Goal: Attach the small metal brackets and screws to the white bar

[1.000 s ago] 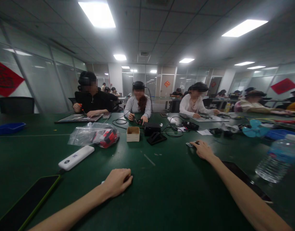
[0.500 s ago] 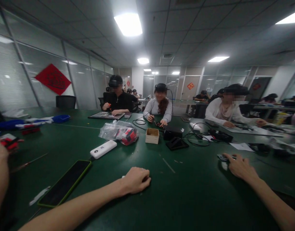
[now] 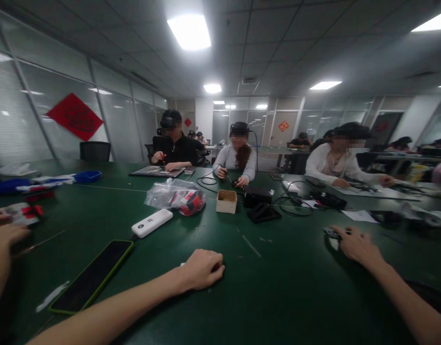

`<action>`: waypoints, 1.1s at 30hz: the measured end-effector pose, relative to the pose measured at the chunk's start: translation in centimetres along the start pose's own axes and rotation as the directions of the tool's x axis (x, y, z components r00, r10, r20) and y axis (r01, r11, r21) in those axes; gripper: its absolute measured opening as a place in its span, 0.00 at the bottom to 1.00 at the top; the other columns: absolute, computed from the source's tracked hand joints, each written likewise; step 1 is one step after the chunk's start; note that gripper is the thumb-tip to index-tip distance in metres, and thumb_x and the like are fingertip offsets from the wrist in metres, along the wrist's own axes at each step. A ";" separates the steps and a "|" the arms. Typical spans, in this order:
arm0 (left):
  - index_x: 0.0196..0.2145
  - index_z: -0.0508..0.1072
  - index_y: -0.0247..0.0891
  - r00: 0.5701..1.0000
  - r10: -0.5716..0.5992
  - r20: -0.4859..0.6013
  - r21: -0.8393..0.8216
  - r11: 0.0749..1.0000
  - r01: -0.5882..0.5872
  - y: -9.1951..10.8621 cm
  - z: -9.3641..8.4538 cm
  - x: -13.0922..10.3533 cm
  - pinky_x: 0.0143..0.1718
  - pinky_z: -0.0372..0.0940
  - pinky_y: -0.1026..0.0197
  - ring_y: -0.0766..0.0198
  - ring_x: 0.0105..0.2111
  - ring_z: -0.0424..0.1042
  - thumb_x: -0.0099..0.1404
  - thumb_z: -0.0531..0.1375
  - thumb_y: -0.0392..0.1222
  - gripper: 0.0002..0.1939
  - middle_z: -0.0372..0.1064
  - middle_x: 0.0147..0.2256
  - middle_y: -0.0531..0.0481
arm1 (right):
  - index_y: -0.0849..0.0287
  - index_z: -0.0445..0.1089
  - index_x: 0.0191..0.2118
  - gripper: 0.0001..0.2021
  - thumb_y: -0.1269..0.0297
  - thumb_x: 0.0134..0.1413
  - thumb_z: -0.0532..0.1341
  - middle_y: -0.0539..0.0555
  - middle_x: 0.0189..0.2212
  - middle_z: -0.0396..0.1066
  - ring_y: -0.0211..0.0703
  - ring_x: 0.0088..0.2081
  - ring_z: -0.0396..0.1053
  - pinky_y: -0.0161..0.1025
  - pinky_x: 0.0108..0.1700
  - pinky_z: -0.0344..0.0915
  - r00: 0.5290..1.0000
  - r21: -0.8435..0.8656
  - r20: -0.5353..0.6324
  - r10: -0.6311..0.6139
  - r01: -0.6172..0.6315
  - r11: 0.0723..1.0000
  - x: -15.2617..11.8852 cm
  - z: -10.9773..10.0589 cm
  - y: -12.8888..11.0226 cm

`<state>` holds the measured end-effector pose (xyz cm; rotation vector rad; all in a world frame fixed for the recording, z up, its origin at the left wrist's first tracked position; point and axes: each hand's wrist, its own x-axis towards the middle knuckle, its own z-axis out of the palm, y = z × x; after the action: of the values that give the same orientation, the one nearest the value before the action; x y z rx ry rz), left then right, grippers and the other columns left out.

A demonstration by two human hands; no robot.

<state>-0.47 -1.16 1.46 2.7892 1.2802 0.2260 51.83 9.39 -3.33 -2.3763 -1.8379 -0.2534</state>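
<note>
My left hand (image 3: 204, 269) rests on the green tabletop with its fingers curled into a loose fist; no held thing shows in it. A small white bit (image 3: 182, 264) peeks out by that wrist. Off to the right, my right hand (image 3: 360, 245) lies low over the table, its fingers on a small dark grey piece (image 3: 331, 233) whose kind I cannot make out. Part of this piece is hidden under the fingers. Just below it, a small whitish patch (image 3: 334, 243) shows beside the thumb.
At the left edge another person's hands (image 3: 6, 235) hold a red and white object (image 3: 22, 212). A phone (image 3: 93, 275) and white power bank (image 3: 152, 223) lie left of my forearm. Ahead are a plastic bag (image 3: 177, 196), a small box (image 3: 226, 201) and black devices (image 3: 263, 213). Co-workers sit opposite.
The other person's hands at the left edge have come further into view with the red and white object. The view has shifted slightly. My own hands stay nearly where they were.
</note>
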 end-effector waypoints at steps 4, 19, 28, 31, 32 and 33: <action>0.28 0.65 0.38 1.000 0.011 -0.010 -0.019 1.000 -0.012 -0.3 0.2 0.2 0.28 0.55 0.63 0.64 0.26 0.67 0.66 0.49 0.42 0.11 0.68 0.27 0.51 | 0.48 0.57 0.60 0.24 0.68 0.58 0.46 0.64 0.56 0.51 0.64 0.51 0.58 0.53 0.42 0.63 0.998 -0.052 0.022 0.061 -0.060 0.997 -1.6 -2.4 -2.0; 0.27 0.63 0.38 1.000 0.001 -0.013 -0.061 0.998 -0.002 -0.5 0.4 0.4 0.28 0.54 0.63 0.64 0.26 0.65 0.66 0.48 0.43 0.12 0.67 0.26 0.52 | 0.46 0.57 0.59 0.24 0.70 0.60 0.46 0.60 0.55 0.54 0.58 0.50 0.58 0.48 0.42 0.62 0.999 -0.084 0.013 0.052 -0.051 0.995 -1.5 -2.4 -2.1; 0.27 0.64 0.38 1.000 0.008 -0.015 -0.042 0.999 -0.009 -0.3 0.2 0.4 0.28 0.55 0.63 0.64 0.26 0.65 0.65 0.49 0.42 0.11 0.67 0.26 0.51 | 0.48 0.54 0.62 0.25 0.68 0.59 0.46 0.63 0.56 0.53 0.62 0.50 0.57 0.52 0.43 0.62 0.999 -0.081 0.033 0.040 -0.037 0.996 -1.6 -2.3 -1.9; 0.27 0.64 0.38 1.000 0.012 -0.011 -0.052 0.999 -0.013 -0.3 0.2 0.4 0.28 0.55 0.64 0.64 0.25 0.65 0.66 0.49 0.42 0.12 0.67 0.26 0.51 | 0.49 0.56 0.60 0.24 0.68 0.59 0.46 0.62 0.55 0.53 0.62 0.50 0.57 0.50 0.42 0.62 0.998 -0.076 0.043 0.044 -0.041 0.996 -1.7 -2.5 -1.9; 0.27 0.64 0.38 1.000 0.014 -0.010 -0.050 0.999 -0.014 -0.3 0.1 0.4 0.28 0.55 0.64 0.64 0.25 0.65 0.66 0.48 0.43 0.12 0.67 0.26 0.51 | 0.48 0.57 0.60 0.23 0.68 0.59 0.46 0.61 0.55 0.53 0.62 0.50 0.57 0.50 0.42 0.62 0.998 -0.076 0.053 0.046 -0.042 0.996 -1.7 -2.5 -1.9; 0.27 0.64 0.38 1.000 0.014 -0.008 -0.047 0.999 -0.015 -0.3 0.1 0.4 0.28 0.55 0.64 0.64 0.25 0.65 0.66 0.48 0.43 0.12 0.67 0.26 0.51 | 0.47 0.57 0.60 0.23 0.67 0.59 0.46 0.61 0.55 0.53 0.62 0.50 0.57 0.49 0.42 0.62 0.997 -0.076 0.061 0.048 -0.043 0.996 -1.6 -2.6 -1.9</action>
<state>-0.43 -0.67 1.37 2.7622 1.2399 0.2646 49.41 7.83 -1.17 -2.5000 -1.8296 -0.2502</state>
